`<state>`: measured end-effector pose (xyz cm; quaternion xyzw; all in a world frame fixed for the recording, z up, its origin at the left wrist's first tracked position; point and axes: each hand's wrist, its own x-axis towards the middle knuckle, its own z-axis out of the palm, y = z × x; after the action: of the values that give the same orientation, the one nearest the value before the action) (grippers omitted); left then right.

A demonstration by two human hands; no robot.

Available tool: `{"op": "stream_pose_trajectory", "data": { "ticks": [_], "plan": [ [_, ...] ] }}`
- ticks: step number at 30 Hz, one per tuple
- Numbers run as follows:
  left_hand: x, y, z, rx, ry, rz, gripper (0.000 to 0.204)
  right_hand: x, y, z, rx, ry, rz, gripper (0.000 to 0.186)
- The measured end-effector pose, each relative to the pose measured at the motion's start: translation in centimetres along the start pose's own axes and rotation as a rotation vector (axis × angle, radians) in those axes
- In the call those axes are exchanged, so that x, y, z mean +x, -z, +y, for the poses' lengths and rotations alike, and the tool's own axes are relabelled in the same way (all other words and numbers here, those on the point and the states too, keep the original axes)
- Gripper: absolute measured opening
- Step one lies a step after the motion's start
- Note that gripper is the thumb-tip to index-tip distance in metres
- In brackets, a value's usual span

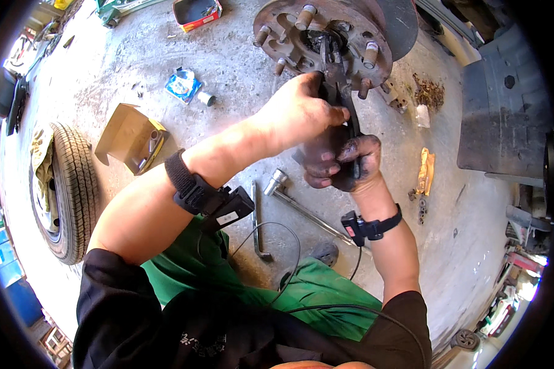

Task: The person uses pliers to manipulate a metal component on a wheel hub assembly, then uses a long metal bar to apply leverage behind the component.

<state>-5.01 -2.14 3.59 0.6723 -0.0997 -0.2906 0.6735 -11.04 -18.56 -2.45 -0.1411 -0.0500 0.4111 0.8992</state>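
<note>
From afar I see dark pliers [336, 75] slanting, tips at the black centre of a rusty wheel hub [358, 38] (five studs [370, 55] showing).

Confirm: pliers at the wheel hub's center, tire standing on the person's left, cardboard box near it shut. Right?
One thing's off: the cardboard box is open, not shut. The head view shows its flap raised and metal parts inside. The rest holds: pliers at the center of the wheel hub, tire standing on the person's left.
</note>
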Motion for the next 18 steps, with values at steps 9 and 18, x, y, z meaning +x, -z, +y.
{"op": "stream_pose_trajectory", "data": {
  "ticks": [9, 18],
  "plan": [
    [0.6, 5.0, -0.3, -0.114, 0.111, -0.125, 0.032, 6.0, -2.3, 6.1, -0.094, 0.302, 0.170, 0.037],
    [1.5, 4.6, 0.0, -0.173, 0.176, -0.219, 0.033, 5.4, -5.1, 5.8, 0.078, 0.314, 0.164, 0.037]
  ]
}}
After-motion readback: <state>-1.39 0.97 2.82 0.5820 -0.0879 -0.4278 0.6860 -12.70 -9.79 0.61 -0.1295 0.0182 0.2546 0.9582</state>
